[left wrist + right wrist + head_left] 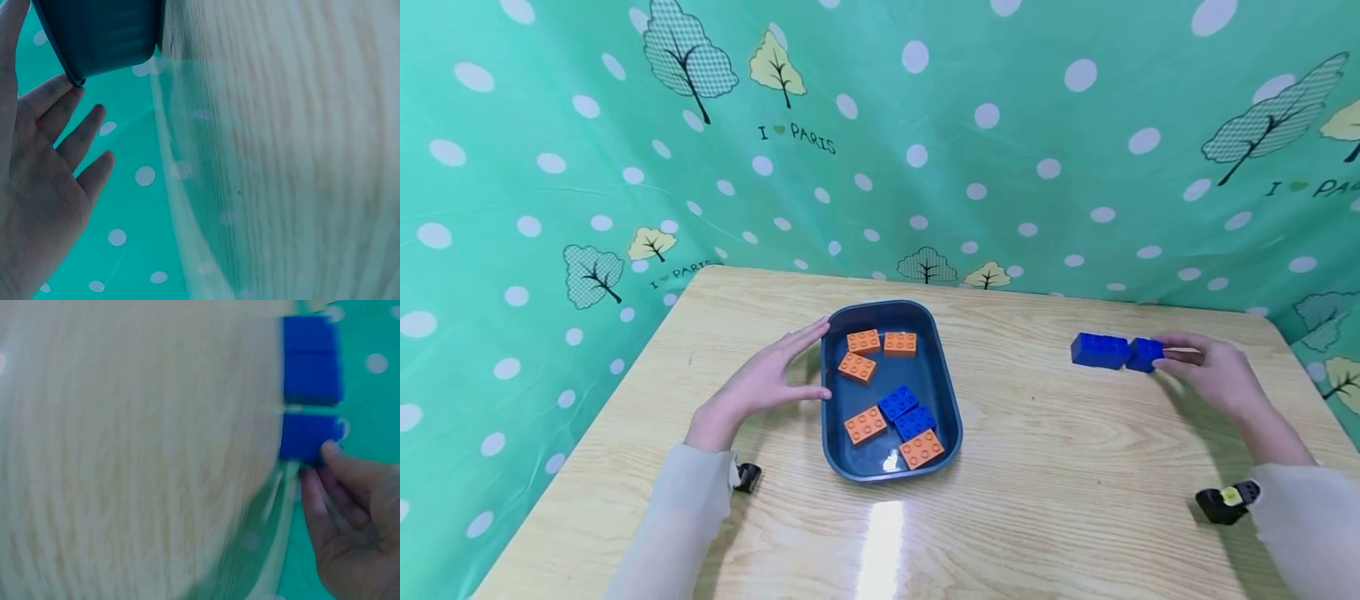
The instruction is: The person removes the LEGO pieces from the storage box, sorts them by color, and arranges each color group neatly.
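At the right, my right hand (1217,375) pinches the end of a small blue toy brick (1142,355) between thumb and fingers. To its left stands a larger blue block (1100,351), which shows a seam in the right wrist view; a thin gap parts the two there. My left hand (760,379) is spread beside a dark blue plastic bin (955,404), with thumb and forefinger at its left rim. In the left wrist view the fingers (81,134) are nearly straight, and a fingertip meets the rim.
Inside the bin lie several orange bricks (865,425) and two blue bricks (914,422). The wooden table (1030,492) backs onto a green dotted curtain (880,125). A small black device (1225,502) is at the right wrist.
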The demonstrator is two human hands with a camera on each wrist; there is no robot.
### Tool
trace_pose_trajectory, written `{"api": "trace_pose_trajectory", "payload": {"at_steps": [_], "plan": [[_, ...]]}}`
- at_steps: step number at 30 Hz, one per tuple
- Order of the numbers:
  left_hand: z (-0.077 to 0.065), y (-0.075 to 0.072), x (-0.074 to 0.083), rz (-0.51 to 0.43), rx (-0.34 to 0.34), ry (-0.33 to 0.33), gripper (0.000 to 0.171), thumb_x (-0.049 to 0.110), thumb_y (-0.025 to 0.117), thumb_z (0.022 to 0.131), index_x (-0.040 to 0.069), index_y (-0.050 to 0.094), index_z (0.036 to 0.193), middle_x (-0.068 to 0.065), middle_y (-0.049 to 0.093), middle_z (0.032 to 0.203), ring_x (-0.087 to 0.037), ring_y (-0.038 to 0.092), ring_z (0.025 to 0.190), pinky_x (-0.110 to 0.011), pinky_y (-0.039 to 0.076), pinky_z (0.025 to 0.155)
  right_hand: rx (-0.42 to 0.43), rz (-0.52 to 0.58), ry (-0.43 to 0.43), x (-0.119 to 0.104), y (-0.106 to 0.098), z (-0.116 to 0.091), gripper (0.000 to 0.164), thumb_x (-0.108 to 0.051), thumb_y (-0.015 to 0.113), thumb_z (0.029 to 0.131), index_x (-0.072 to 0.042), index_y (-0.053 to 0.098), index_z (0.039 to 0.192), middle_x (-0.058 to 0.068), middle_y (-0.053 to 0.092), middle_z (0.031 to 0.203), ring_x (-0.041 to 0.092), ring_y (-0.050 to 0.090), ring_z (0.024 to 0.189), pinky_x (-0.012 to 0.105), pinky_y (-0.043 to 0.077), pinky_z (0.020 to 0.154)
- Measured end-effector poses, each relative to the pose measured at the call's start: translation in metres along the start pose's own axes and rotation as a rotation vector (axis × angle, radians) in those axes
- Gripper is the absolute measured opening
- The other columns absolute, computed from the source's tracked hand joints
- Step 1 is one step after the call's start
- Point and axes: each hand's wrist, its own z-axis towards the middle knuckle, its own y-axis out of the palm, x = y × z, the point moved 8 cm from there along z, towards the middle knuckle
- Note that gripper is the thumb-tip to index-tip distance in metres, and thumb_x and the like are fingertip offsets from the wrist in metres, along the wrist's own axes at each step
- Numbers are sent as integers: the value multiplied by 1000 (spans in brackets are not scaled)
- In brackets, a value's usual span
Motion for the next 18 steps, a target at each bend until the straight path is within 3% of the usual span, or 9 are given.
{"api": "trace_pose_trajectory", "payload": {"at_steps": [2, 5, 11, 13, 18], "plan": [[0, 0, 0, -3, 2, 0, 102, 50, 80, 79, 28, 23, 160, 1, 20, 168, -42, 23, 152, -67, 24, 119, -12, -26, -12, 3, 4, 2, 54, -32, 62, 99, 4, 53, 138, 33, 60, 130, -30, 39, 78, 15, 49, 70], [1, 0, -2, 0, 2, 3, 102, 50, 80, 79, 27, 23, 160, 0, 20, 168, -41, 23, 152, -66, 25, 119, -14, -34, -26, 3, 5, 4, 54, -31, 62, 99, 5, 53, 138, 35, 59, 130, -31, 39, 77, 20, 53, 72], [-1, -1, -4, 2, -4, -10, 102, 51, 80, 79, 27, 23, 160, 1, 19, 168, -39, 23, 153, -66, 25, 120, -28, -29, -89, -8, 9, 8, 51, -25, 64, 99, 8, 54, 136, 37, 59, 128, -31, 40, 79, 3, 44, 66], [-1, -1, -4, 7, -4, -5, 102, 51, 80, 79, 27, 23, 160, -1, 19, 168, -39, 23, 152, -66, 26, 119, -31, -28, -90, -10, 11, 9, 51, -24, 64, 98, 8, 54, 136, 37, 59, 128, -31, 40, 79, 2, 44, 66], [1, 0, -2, 7, -7, 9, 102, 54, 79, 79, 28, 22, 160, -1, 20, 168, -38, 23, 153, -66, 26, 119, -27, -32, -69, -9, 13, 8, 50, -24, 65, 98, 7, 54, 135, 36, 59, 129, -16, 57, 84, 3, 44, 66]]}}
